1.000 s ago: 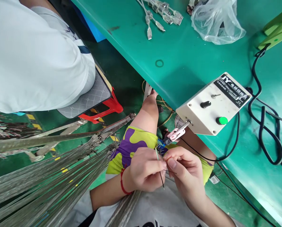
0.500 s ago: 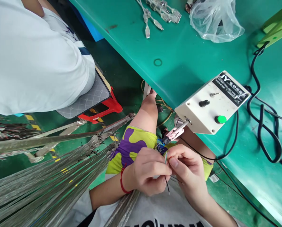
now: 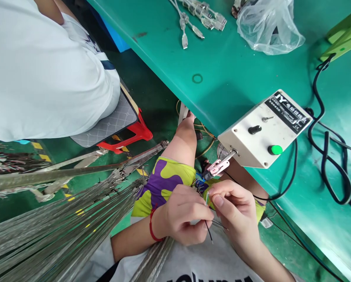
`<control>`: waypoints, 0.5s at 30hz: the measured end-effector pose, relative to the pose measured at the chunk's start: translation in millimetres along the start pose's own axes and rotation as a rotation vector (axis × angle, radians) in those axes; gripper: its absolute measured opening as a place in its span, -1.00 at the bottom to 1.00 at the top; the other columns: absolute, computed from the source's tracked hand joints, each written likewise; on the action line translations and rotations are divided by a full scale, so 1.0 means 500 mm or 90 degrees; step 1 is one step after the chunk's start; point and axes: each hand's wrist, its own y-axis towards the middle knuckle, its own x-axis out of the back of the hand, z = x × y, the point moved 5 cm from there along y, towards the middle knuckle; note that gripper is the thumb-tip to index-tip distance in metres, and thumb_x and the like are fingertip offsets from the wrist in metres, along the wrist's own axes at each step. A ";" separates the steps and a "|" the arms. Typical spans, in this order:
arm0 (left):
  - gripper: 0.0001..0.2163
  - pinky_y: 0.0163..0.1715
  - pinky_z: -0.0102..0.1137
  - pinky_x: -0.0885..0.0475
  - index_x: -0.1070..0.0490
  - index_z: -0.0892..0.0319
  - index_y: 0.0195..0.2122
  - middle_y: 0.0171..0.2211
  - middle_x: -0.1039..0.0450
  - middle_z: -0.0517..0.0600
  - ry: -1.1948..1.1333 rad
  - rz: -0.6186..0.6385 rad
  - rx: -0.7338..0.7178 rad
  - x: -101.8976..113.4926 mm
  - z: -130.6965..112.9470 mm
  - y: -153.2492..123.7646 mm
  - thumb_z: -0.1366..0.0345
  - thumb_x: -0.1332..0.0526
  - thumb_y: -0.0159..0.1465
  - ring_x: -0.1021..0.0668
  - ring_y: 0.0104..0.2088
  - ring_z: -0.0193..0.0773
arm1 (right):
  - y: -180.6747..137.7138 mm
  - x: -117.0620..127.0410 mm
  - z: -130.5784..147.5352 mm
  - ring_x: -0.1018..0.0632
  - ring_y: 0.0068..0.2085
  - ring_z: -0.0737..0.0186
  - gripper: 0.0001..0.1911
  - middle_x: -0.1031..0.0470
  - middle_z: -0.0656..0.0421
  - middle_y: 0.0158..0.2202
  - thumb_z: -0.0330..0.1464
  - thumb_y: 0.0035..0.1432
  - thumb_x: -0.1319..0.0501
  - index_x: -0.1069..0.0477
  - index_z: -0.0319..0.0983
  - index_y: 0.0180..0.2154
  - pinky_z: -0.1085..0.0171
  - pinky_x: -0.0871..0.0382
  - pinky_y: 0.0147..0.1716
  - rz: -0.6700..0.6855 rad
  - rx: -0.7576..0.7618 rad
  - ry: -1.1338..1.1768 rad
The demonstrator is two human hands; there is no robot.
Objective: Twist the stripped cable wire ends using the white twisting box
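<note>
Because so thin a wire [image 3: 209, 232] probably needed steadying, the left hand [image 3: 188, 213] pinched it; close beside, the right hand [image 3: 235, 207] sat narrow, its hold unclear.

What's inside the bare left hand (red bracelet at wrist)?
A thin black wire and a thin pale strand stick out from the left hand; whatever its curled grip covers can't be seen.
</note>
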 end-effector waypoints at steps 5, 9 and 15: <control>-0.89 -0.45 -0.41 -0.44 -0.43 0.05 -0.10 -0.51 -0.55 -0.19 -0.010 -0.008 -0.002 0.001 0.001 -0.002 0.34 -0.18 0.63 -0.51 -0.60 -0.37 | 0.006 -0.011 0.001 -0.40 -0.56 0.41 -0.88 -0.65 0.25 -0.50 -0.22 0.55 -0.58 -0.87 -0.08 -0.12 0.42 -0.27 -0.56 0.022 -0.027 0.017; -0.91 -0.42 -0.42 -0.49 -0.45 0.06 -0.06 -0.48 -0.57 -0.18 -0.029 -0.007 0.010 0.001 0.002 -0.005 0.35 -0.18 0.63 -0.55 -0.59 -0.37 | 0.008 -0.012 0.007 -0.44 -0.53 0.37 -0.87 -0.65 0.23 -0.48 -0.21 0.55 -0.58 -0.86 -0.08 -0.12 0.40 -0.29 -0.54 0.014 0.004 0.010; -0.83 -0.48 -0.42 -0.43 -0.42 0.04 0.00 -0.52 -0.52 -0.25 0.030 -0.041 0.023 0.015 -0.006 -0.001 0.47 -0.27 0.49 -0.51 -0.65 -0.38 | -0.012 0.004 -0.010 -0.35 -0.59 0.38 -0.86 -0.48 0.32 -0.58 -0.22 0.64 -0.48 -0.89 0.01 0.05 0.39 -0.24 -0.58 -0.005 0.029 -0.025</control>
